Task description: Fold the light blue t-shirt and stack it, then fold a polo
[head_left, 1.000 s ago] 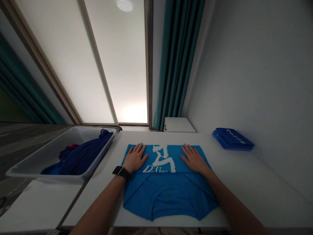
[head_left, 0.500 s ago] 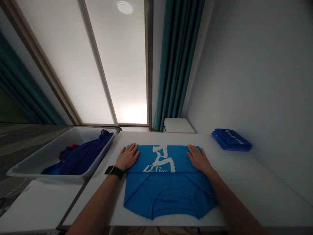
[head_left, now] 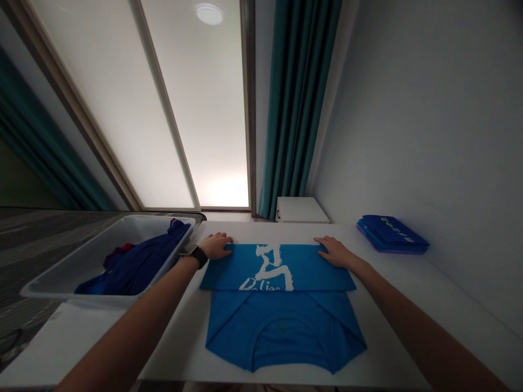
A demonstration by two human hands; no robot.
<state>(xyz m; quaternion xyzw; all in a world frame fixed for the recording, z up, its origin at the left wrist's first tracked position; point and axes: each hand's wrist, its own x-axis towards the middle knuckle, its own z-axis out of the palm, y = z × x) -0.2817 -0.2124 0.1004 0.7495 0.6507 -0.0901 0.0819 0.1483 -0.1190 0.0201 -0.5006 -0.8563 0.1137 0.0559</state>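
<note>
My left hand [head_left: 215,245] lies open and palm-down at the far left corner of the blue T-shirt [head_left: 281,332], and my right hand [head_left: 333,251] lies the same way at the far right corner; neither looks pinched on the cloth, and my fingertips simply press on the folded band [head_left: 269,269], which keeps the thin, soft knit flat against the counter [head_left: 388,305]. The shirt sits directly under and between my hands, with its neckline curving nearest me; the band runs straight across the far side, its crisp fold cutting through the white brush-style lettering [head_left: 272,269]; diagonal creases angle down its two sides, and the smooth, hard counter lets the fabric lie without bunching. My arms reach out wide so that each hand can hold its own end of the band (my watch [head_left: 196,256] sits on my left wrist, its dark strap just short of the cloth). Beyond my left hand, a grey plastic tub [head_left: 147,216] holds a loosely heaped navy garment [head_left: 131,267], its rumpled folds in contrast with the flattened shirt; well beyond my right hand, a neat stack of folded dark-blue clothes [head_left: 392,234] sits squared against the wall.
</note>
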